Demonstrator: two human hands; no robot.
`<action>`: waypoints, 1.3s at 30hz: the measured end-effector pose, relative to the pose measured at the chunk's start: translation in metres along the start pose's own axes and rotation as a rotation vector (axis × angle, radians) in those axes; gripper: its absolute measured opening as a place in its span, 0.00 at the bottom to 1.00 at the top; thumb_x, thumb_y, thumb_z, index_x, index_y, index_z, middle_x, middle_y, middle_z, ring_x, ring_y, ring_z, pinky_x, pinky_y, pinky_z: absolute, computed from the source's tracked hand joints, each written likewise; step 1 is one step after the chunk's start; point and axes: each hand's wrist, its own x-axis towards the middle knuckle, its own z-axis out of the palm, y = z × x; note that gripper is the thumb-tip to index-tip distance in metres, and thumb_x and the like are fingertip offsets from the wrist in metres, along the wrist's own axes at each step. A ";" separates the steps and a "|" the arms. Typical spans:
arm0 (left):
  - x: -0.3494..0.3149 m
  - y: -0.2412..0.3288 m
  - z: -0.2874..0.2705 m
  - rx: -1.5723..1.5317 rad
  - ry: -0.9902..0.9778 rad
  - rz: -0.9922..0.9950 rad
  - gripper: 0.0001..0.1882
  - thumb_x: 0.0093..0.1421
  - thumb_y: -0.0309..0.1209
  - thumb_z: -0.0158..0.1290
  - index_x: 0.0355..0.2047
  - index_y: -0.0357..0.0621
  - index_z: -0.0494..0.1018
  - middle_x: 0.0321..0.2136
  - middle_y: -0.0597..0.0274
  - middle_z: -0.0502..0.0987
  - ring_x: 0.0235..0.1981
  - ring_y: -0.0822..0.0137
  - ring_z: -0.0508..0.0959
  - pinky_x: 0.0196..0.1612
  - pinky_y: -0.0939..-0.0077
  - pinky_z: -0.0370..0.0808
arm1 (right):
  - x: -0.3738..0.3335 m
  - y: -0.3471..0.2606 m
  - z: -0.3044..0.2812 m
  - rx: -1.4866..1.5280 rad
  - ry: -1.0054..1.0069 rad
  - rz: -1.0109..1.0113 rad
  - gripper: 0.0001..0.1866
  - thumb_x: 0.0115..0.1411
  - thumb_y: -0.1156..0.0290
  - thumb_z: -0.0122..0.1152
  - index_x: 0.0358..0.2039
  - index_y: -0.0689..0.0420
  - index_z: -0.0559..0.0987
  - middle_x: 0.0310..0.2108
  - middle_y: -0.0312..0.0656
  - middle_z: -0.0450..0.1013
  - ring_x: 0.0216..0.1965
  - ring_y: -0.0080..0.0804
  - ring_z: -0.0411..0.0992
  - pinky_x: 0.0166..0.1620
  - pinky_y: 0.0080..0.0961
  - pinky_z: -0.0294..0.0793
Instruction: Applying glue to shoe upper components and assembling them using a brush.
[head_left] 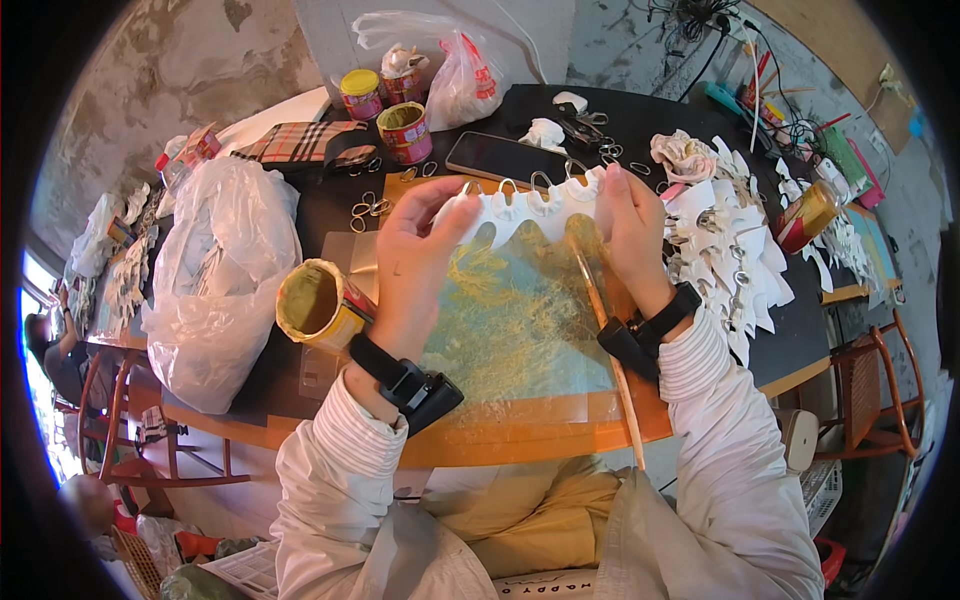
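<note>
White strip (pixel 516 212) | pinched in both hands (pixel 412 262) (pixel 636 238) | smeared sheet (pixel 515 345) | dark table (pixel 790 345) | mottled wall (pixel 180 65)

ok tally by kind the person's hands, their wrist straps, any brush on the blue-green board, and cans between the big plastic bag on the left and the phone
Hands: 2 (left hand, right hand)
Wrist straps: 2
Brush: 1
Cans: 4 (yellow-lidded can, can topped with a crumpled wad, open can at the back, open can by the left wrist)
Total: 9

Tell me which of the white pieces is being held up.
The white strip gripped at both ends, between the left hand and the right hand; the white pieces heaped to its right lie on the table, unheld.
</note>
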 end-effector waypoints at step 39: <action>-0.002 0.005 -0.002 0.026 0.012 0.183 0.19 0.51 0.16 0.57 0.43 0.37 0.66 0.28 0.63 0.76 0.32 0.76 0.75 0.38 0.84 0.71 | 0.009 -0.020 -0.001 -0.439 0.121 -0.419 0.13 0.58 0.62 0.53 0.36 0.58 0.76 0.30 0.40 0.72 0.39 0.40 0.68 0.46 0.35 0.63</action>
